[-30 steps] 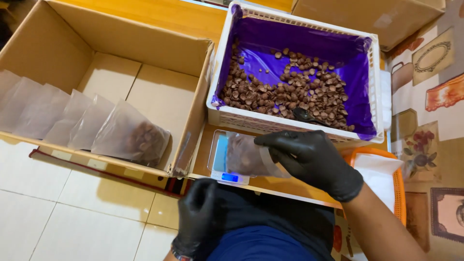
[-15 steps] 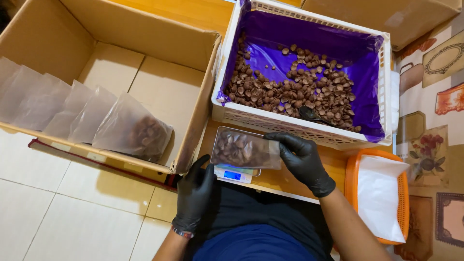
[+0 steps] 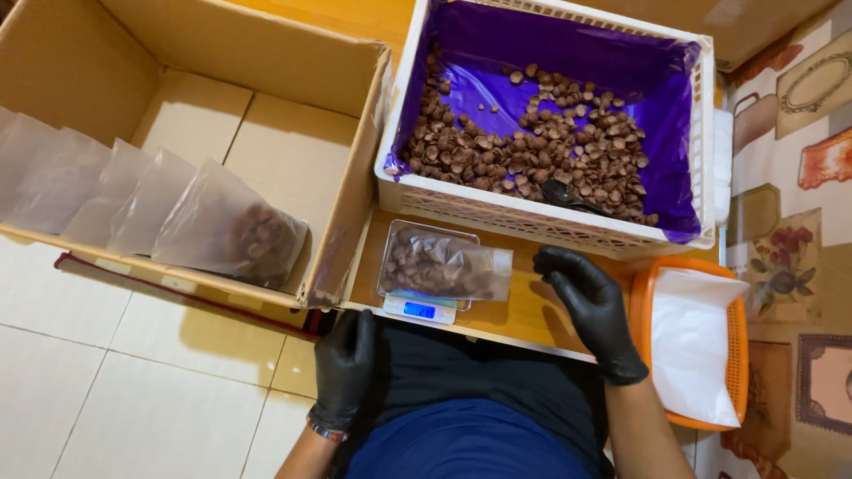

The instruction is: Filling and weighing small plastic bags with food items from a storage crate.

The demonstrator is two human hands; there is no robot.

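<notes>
A clear plastic bag of brown nuts lies on a small digital scale with a lit blue display, on a wooden board. My right hand, in a black glove, hovers just right of the bag, fingers loosely curled, holding nothing. My left hand, also gloved, rests below the scale against my dark lap, fingers together and holding nothing. Behind the scale stands a white crate lined with purple plastic, full of loose brown nuts, with a dark spoon lying in them.
A large cardboard box at left holds several filled translucent bags leaning in a row. An orange basket with flat white bags sits at right. Pale floor tiles lie at lower left, a patterned mat at far right.
My right hand set the filled bag down on the scale and let go, drawing back to the right. My left hand left the scale's edge and dropped toward my lap.
</notes>
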